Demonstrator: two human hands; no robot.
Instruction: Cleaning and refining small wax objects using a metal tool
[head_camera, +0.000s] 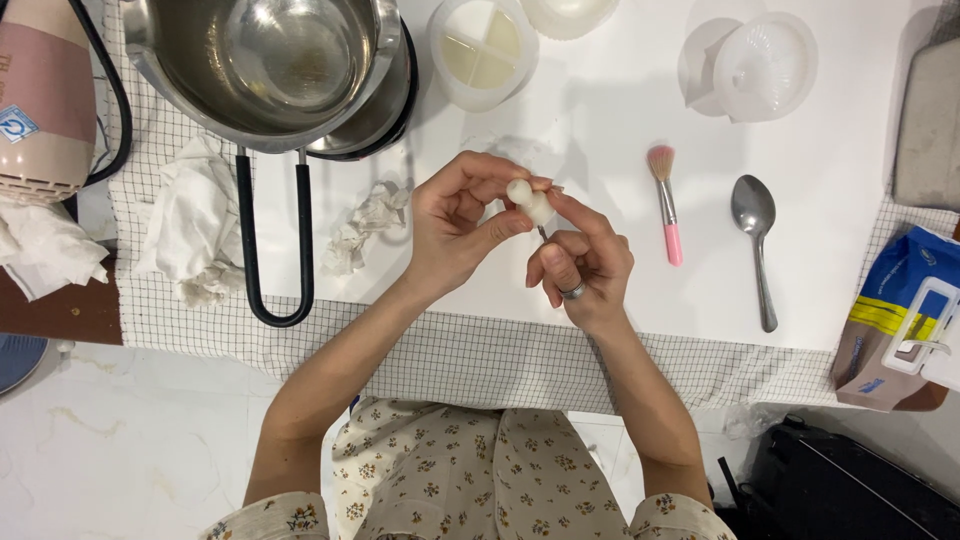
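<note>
Over the white table (600, 130), both my hands meet around a small white lumpy piece (530, 200). My left hand (462, 222) pinches it between thumb and fingers. My right hand (582, 262), with a ring on one finger, touches the piece with its fingertips and grips a thin dark tool that pokes out just below it. What the tool is I cannot make out.
A steel pot (270, 70) with a black looped handle stands at the back left beside crumpled tissues (370, 222). A pink brush (666, 205) and a metal spoon (757, 240) lie to the right. White moulds (485, 50) sit at the back, a blue packet (900, 315) at right.
</note>
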